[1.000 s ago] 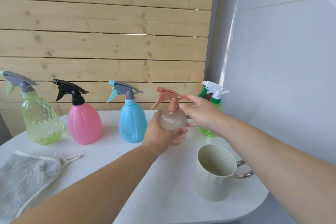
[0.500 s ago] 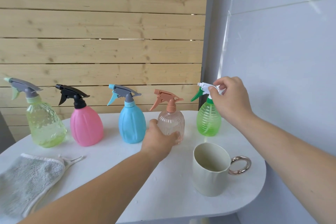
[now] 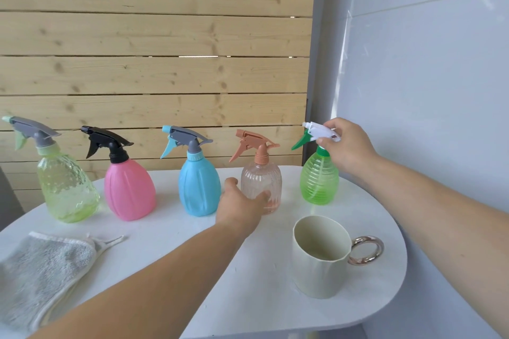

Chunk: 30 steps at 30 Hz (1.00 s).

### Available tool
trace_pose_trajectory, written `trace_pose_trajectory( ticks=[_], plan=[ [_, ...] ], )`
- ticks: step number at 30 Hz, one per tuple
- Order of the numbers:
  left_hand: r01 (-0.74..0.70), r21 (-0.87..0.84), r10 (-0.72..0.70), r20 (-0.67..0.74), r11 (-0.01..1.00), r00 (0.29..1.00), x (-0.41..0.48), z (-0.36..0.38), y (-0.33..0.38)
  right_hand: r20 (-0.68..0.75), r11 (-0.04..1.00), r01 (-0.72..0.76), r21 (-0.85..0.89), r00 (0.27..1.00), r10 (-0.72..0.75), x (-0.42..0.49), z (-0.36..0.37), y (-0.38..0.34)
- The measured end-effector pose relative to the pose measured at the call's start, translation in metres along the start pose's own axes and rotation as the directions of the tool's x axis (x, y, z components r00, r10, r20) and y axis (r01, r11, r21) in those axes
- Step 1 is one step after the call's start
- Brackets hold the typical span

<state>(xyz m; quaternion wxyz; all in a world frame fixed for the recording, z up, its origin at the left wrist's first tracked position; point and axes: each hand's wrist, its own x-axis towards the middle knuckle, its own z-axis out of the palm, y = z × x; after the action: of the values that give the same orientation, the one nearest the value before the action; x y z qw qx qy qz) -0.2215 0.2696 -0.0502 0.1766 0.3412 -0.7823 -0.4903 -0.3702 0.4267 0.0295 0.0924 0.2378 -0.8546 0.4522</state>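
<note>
I'm working both hands at the right end of the bottle row. The left hand (image 3: 242, 205) is wrapping its thumb and fingers round the lower body of the peach bottle (image 3: 261, 181), which is standing upright on the table (image 3: 248, 297) at centre frame. The right hand (image 3: 348, 147) is pinching the white spray head (image 3: 321, 131) of the green bottle (image 3: 319, 184), standing right of centre near the table's rim.

The risk I'm weighing: the green bottle is being held only by its top, so any sideways pull is likely tipping it rather than sliding it. The grey wall (image 3: 427, 91) is sitting close behind the knuckles, leaving little room to swing rightward. If I'm twisting that head with nothing steadying the body, the bottle is probably spinning or toppling toward the mug (image 3: 319, 264) in the lower right. The mug is standing just in front of both bottles, between my two forearms. Dragging either bottle toward me low is liable to be knocking it toward the rounded edge at lower right.

Open room is lying in the lower middle of the frame, between the mug and the grey cloth (image 3: 41, 270) at lower left. The blue bottle (image 3: 199, 187) is standing just beside my left thumb, so leftward drift is crowding it.
</note>
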Motion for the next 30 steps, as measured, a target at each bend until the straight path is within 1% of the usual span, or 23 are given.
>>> trace_pose_trajectory(
  ticks=[3, 6, 9, 11, 13, 15, 16, 17, 19, 22, 25, 27, 28, 30],
  plan=[
    [0.008, 0.023, -0.008, 0.010, 1.000, 1.000, -0.015, -0.010, 0.003, -0.031, 1.000, 0.020, 0.020, 0.999, -0.019, -0.009, -0.012, -0.008],
    [-0.059, -0.006, 0.059, 0.039, 0.998, 0.997, -0.037, -0.026, 0.011, -0.076, 0.994, 0.099, 0.041, 0.993, -0.096, -0.029, -0.031, -0.034],
    [-0.206, -0.061, 0.210, 0.067, 0.977, 0.975, -0.066, -0.046, 0.023, -0.137, 0.978, 0.184, 0.098, 0.976, -0.170, -0.058, -0.055, -0.070],
    [-0.349, -0.067, 0.355, 0.107, 0.935, 0.929, -0.093, -0.067, 0.032, -0.175, 0.957, 0.224, 0.184, 0.966, -0.192, -0.084, -0.070, -0.098],
    [-0.466, -0.047, 0.467, 0.177, 0.883, 0.866, -0.122, -0.087, 0.039, -0.166, 0.926, 0.207, 0.317, 0.973, -0.161, -0.109, -0.078, -0.119],
    [-0.542, 0.021, 0.527, 0.210, 0.840, 0.824, -0.150, -0.107, 0.040, -0.090, 0.879, 0.129, 0.458, 0.991, -0.099, -0.134, -0.077, -0.138],
    [-0.561, 0.054, 0.541, 0.204, 0.826, 0.816, -0.163, -0.117, 0.037, -0.036, 0.853, 0.077, 0.517, 0.997, -0.069, -0.149, -0.074, -0.145],
    [-0.567, 0.074, 0.549, 0.178, 0.820, 0.817, -0.173, -0.125, 0.031, 0.019, 0.839, 0.031, 0.543, 0.999, -0.049, -0.162, -0.069, -0.151],
    [-0.546, 0.128, 0.536, 0.106, 0.828, 0.838, -0.194, -0.139, 0.013, 0.139, 0.845, -0.056, 0.532, 0.990, -0.023, -0.189, -0.056, -0.159],
    [-0.496, 0.207, 0.496, 0.056, 0.843, 0.866, -0.221, -0.159, -0.021, 0.304, 0.905, -0.146, 0.400, 0.952, 0.019, -0.225, -0.035, -0.162],
    [-0.454, 0.254, 0.448, 0.084, 0.854, 0.890, -0.240, -0.176, -0.049, 0.380, 0.920, -0.198, 0.338, 0.923, 0.059, -0.250, -0.010, -0.156],
    [-0.420, 0.245, 0.401, 0.125, 0.874, 0.907, -0.246, -0.186, -0.058, 0.405, 0.919, -0.207, 0.336, 0.912, 0.057, -0.261, 0.003, -0.150],
    [-0.388, 0.222, 0.363, 0.147, 0.894, 0.920, -0.246, -0.192, -0.065, 0.427, 0.908, -0.209, 0.363, 0.904, 0.038, -0.266, 0.009, -0.147],
    [-0.331, 0.144, 0.302, 0.191, 0.933, 0.934, -0.245, -0.200, -0.072, 0.482, 0.855, -0.236, 0.461, 0.876, -0.018, -0.268, 0.013, -0.144]
  ],
)
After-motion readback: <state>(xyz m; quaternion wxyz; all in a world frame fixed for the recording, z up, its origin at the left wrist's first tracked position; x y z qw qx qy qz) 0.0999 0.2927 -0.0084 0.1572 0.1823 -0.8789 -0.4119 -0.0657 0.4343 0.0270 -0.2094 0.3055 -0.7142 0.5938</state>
